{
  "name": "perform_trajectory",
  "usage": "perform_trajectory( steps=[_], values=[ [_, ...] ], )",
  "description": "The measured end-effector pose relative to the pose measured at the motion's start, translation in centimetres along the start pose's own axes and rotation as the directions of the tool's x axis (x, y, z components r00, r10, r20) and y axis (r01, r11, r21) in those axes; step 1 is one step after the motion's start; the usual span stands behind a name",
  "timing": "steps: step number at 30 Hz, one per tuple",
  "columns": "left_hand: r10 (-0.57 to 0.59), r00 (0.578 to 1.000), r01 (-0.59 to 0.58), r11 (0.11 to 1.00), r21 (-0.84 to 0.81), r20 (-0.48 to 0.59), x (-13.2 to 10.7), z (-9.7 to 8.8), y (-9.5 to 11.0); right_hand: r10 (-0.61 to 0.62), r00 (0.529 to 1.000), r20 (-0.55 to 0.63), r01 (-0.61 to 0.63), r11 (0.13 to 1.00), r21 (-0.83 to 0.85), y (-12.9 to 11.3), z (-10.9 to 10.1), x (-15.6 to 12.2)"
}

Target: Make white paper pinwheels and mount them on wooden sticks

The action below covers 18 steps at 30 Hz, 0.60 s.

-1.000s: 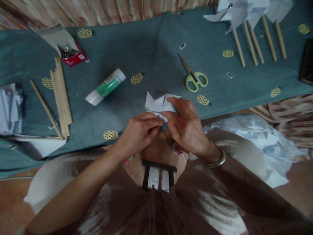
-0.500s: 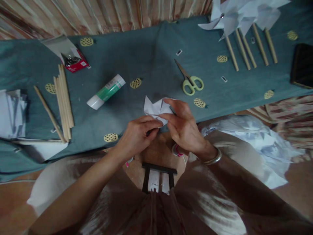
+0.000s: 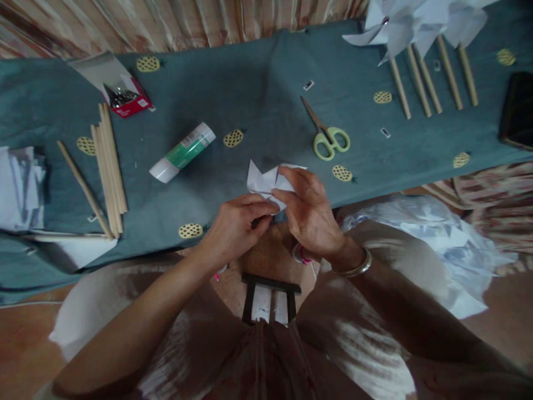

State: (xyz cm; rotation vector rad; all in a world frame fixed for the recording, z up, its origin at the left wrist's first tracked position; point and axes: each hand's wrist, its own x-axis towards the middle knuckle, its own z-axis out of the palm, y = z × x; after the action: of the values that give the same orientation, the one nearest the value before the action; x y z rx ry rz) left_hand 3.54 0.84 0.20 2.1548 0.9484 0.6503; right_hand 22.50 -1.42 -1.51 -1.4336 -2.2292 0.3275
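Right hand (image 3: 312, 216) nearer, paper (image 3: 261, 181) between hands (image 3: 235, 225)

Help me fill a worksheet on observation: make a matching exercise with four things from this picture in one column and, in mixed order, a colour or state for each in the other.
Things
1. Scissors
2. Paper
3. Box
4. Tube

Descriptions
A. Green in the middle, white at both ends
B. Red in front, with its flap open
C. Held by the left hand, touched by the right hand
D. Pale green handles

Right pairs: 1-D, 2-C, 3-B, 4-A
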Motion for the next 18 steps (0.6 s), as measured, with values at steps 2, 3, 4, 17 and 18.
perform_trajectory(
  steps=[2,3,4,17,18],
  values=[
    [0.005,1.000,-0.005,1.000,-0.002,-0.005,0.0,0.0,-0.1,0.005,1.000,-0.015,-0.005,1.000,0.003,0.0,0.1,0.0],
    [0.006,1.000,-0.006,1.000,-0.005,-0.007,0.0,0.1,-0.1,0.013,1.000,-0.023,-0.013,1.000,0.012,0.0,0.0,0.0],
    [0.004,1.000,-0.004,1.000,-0.006,-0.008,0.0,0.1,-0.1,0.022,0.999,-0.031,-0.021,0.999,0.028,0.0,-0.1,0.0],
    [0.007,1.000,-0.007,1.000,-0.006,-0.006,0.0,0.0,0.0,0.025,1.000,0.001,-0.025,0.998,-0.057,-0.2,-0.4,0.1],
    [0.006,1.000,-0.006,1.000,-0.006,-0.003,0.0,0.0,0.0,0.015,1.000,0.006,-0.015,0.997,-0.073,-0.4,-0.2,0.1]
  ],
)
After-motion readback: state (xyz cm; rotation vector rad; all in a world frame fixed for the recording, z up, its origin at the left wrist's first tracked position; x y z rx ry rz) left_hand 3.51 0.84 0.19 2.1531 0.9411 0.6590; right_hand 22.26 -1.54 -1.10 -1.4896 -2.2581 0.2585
